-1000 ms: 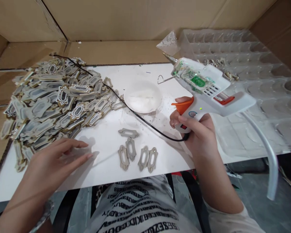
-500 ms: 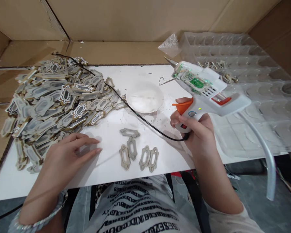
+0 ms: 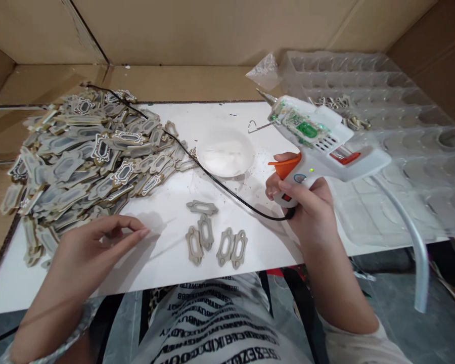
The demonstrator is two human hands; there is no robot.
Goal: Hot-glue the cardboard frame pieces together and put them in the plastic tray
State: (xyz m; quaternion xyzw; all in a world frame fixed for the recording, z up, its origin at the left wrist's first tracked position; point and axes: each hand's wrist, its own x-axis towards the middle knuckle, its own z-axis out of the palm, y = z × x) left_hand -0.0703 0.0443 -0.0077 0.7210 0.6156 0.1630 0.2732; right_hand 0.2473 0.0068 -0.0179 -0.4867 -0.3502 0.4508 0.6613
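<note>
My right hand [image 3: 307, 202] is wrapped round the handle of a white hot glue gun [image 3: 326, 136], its fingers by the orange trigger. The gun's metal nozzle points up and left, and a clear glue stick [image 3: 411, 232] trails from its back. My left hand [image 3: 102, 242] hovers over the white board, thumb and forefinger pinched together; anything between them is too small to make out. Between my hands lie several small grey frame-shaped plaques [image 3: 205, 232] with oval centres. Left of them rises a large pile of similar plaques [image 3: 72, 162], a few showing a patterned dark-and-white face.
A shallow white dish [image 3: 225, 154] stands mid-board. The gun's black cord [image 3: 235, 194] crosses the board to the pile. At right is a clear plastic compartment tray [image 3: 394, 131] with small metallic pieces [image 3: 356, 121]. A clear plastic bag piece [image 3: 265, 71] lies behind; cardboard walls [image 3: 212, 35] surround the board.
My left thumb and forefinger have closed from apart into a pinch, and that hand has drawn slightly left. My right hand and the glue gun have stayed nearly still.
</note>
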